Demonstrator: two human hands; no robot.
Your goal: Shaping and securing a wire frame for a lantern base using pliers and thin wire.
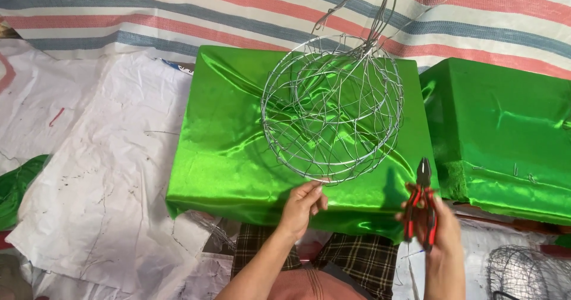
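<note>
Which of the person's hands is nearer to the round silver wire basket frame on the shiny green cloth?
Left. The left hand grips the round silver wire basket frame at its lower rim; the right hand holds red-handled pliers apart, lower right.

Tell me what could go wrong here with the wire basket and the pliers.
The left hand pinches only the lower rim of the round wire basket, so it could tip or roll on the slick green satin block. Loose wire ends at its top could snag or scratch. The red-handled pliers in the right hand point at the satin and might tear it.

One head-worn view is given. The green-covered block (238, 145) and both hands are seen from above, close.
</note>
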